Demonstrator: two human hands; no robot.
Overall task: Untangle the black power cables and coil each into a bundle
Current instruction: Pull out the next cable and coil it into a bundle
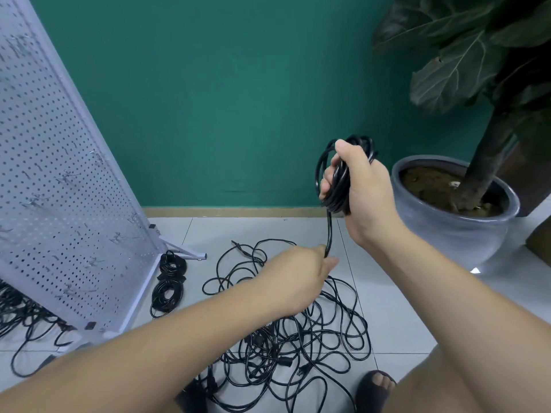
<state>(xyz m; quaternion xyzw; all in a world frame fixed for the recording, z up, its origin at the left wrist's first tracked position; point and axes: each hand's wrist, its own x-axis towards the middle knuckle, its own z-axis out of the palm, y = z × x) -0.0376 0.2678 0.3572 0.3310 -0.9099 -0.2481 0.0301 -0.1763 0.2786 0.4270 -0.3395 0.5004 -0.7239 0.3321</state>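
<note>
Cable loops make a coil (338, 186) in our right hand (366, 189), whose fingers and thumb are curled round it, held up in front of the green wall (223, 99). One strand (329, 231) drops straight from the coil to our left hand (298, 278), which pinches it between thumb and fingers just above the tangle (286, 338) on the floor (402, 308). The strand seems to run on into that tangle, so we judge this cable only partly wound.

We expect the cable to be light and limp, with a rubbery jacket that drags on itself and catches at every crossing. The plugs (302, 372) are the stiff, heavier ends, and likely to snag in a loop. We would hold the strand near the coil and let it slide through the fingers, freeing crossings with slack, not force.

Two finished bundles (172, 263) lie by the foot of the pegboard (59, 174). A grey pot (453, 234) with a plant stands to the right.

We can read no brand, label or writing anywhere.
</note>
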